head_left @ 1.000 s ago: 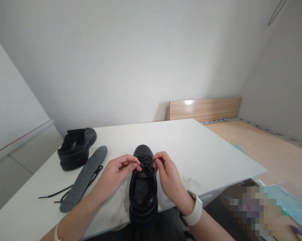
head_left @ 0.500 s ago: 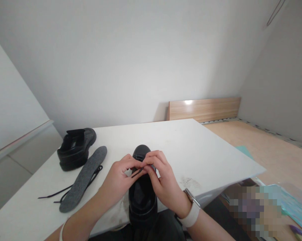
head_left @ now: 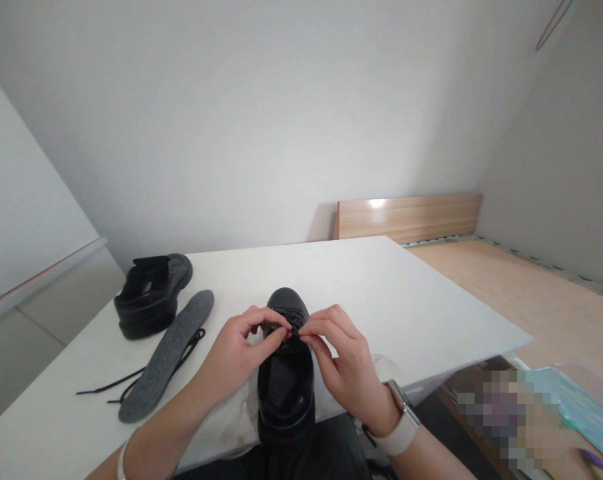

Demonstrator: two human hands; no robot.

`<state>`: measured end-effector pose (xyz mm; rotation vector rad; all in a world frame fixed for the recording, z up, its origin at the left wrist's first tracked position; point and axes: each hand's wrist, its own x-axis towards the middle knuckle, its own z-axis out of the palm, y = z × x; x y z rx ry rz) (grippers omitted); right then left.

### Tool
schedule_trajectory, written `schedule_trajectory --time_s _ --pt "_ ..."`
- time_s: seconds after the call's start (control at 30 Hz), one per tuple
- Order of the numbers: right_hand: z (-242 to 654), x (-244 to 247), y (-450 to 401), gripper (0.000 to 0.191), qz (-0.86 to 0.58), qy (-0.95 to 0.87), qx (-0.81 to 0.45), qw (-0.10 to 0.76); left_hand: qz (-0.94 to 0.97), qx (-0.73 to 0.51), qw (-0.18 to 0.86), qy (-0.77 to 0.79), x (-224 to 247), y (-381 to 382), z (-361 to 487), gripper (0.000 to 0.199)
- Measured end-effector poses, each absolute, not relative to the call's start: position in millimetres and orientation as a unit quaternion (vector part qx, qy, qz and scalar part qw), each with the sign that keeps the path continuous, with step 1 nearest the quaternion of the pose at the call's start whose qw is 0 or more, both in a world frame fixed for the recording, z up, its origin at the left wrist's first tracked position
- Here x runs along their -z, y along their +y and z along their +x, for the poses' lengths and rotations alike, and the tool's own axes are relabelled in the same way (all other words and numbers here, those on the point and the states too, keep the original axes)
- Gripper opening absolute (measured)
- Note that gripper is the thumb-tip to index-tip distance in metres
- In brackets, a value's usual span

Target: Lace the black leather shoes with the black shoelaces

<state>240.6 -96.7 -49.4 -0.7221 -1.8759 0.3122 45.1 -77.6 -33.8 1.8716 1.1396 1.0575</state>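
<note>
Just beyond left hand (head_left: 237,347), insole (head_left: 166,357), shoe (head_left: 149,313)

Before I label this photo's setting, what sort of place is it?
Perhaps a bedroom: a long wood-grain board resembling a headboard stands at the far end of a flat tan surface, possibly a bare bed base, beside a smooth white table.

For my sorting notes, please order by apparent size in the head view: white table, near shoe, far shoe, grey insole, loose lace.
1. White table
2. Near shoe, partly covered
3. Far shoe and grey insole: too alike to rank
4. Loose lace
</note>
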Motion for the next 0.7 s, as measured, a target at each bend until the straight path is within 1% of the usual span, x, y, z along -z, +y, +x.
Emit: schedule_trajectory --time_s 0.13,0.2,0.27,0.33,0.5,0.63,0.7 --pt "252 53 -96 0.021 -0.277 -0.839 -0.125 0.45 0.695 -0.376 0.426 0.44 28 -75 43 0.015" --pt "256 53 -95 0.021 -0.286 -0.854 -0.114 0.42 0.705 -0.37 0.416 0.439 26 -76 43 0.011" --pt "256 49 -96 0.017 -0.288 -0.858 -0.109 0.411 0.732 -0.371 0.368 0.438 26 -78 44 0.006" --pt "253 45 -97 0.012 -0.287 -0.85 -0.128 0.423 0.76 -0.381 0.299 0.433 26 -81 46 0.005" --pt "233 40 -94 0.023 -0.329 -0.786 -0.223 0.473 0.822 -0.401 0.122 0.386 27 -89 53 0.017" --pt "219 42 -85 0.022 -0.361 -0.746 -0.278 0.486 0.847 -0.406 -0.015 0.343 33 -87 59 0.023" --pt "216 42 -80 0.021 -0.377 -0.719 -0.302 0.5 0.846 -0.407 -0.067 0.339 39 -84 61 0.024"
